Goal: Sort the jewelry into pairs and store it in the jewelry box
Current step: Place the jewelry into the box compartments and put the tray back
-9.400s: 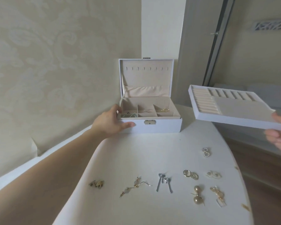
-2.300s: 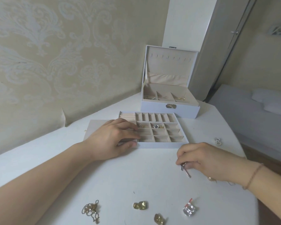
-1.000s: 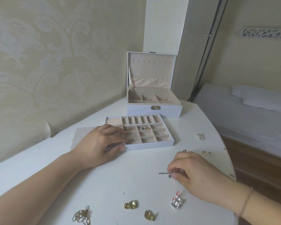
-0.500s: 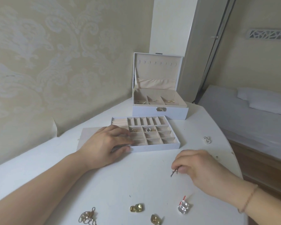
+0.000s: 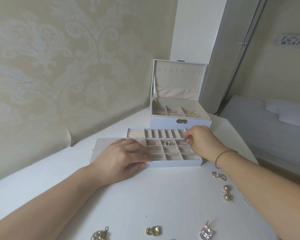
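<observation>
While the left hand (image 5: 122,157) presses flat on the tray (image 5: 176,164), the right hand (image 5: 200,140) pinches silver earrings (image 5: 182,139) (thin ones) above a compartment.

White jewelry box (image 5: 180,121) stands open, lid upright; its divided tray (image 5: 173,163) lies in front. Gold ball earrings (image 5: 226,193), hoops (image 5: 219,175), square studs (image 5: 154,231) lie loose.

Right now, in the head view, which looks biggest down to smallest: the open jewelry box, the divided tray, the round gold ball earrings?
1. Jewelry box, though it stands farther from the camera.
2. Divided tray, a close second.
3. Ball earrings, far smaller.
</observation>
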A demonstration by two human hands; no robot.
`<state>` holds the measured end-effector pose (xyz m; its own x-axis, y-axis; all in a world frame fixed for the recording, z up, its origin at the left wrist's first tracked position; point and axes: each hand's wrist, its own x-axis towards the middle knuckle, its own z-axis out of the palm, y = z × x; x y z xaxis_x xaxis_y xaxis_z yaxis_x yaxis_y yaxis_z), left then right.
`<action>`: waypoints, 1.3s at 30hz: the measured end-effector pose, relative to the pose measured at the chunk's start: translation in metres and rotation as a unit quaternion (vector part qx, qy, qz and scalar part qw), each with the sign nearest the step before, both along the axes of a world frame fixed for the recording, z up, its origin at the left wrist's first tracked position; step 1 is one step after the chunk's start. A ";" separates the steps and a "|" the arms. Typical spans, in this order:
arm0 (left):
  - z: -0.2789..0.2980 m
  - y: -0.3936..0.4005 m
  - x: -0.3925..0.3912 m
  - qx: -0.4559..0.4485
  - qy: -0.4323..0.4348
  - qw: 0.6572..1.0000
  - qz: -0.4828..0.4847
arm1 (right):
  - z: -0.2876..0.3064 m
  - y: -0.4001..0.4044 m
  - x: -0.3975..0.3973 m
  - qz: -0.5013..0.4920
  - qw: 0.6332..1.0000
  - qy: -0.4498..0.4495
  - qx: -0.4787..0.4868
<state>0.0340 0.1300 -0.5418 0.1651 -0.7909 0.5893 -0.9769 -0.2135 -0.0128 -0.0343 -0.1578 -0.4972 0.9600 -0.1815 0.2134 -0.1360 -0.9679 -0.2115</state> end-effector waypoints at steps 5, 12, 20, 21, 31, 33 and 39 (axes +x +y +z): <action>-0.001 0.001 0.001 0.004 0.007 1.000 -0.002 | 0.009 0.007 -0.006 0.051 0.998 0.022 0.024; -0.002 0.002 0.001 0.008 0.030 1.000 0.001 | 0.029 -0.027 -0.053 0.014 0.992 -0.042 0.118; 0.000 -0.001 -0.002 0.020 0.033 0.998 0.043 | 0.017 -0.033 -0.123 0.057 0.995 0.086 0.015; 0.000 -0.001 -0.002 0.020 0.036 0.998 0.043 | 0.016 -0.031 -0.124 0.067 0.992 0.103 -0.012; 0.003 -0.002 -0.006 0.022 0.053 0.997 0.048 | -0.002 -0.029 -0.116 0.055 0.992 0.097 0.057; 0.003 -0.002 -0.007 0.020 0.051 0.997 0.046 | 0.000 -0.028 -0.114 0.053 0.991 0.075 0.092; 0.006 -0.002 -0.010 -0.031 0.065 0.996 0.051 | 0.020 0.010 -0.068 0.066 0.977 -0.068 0.193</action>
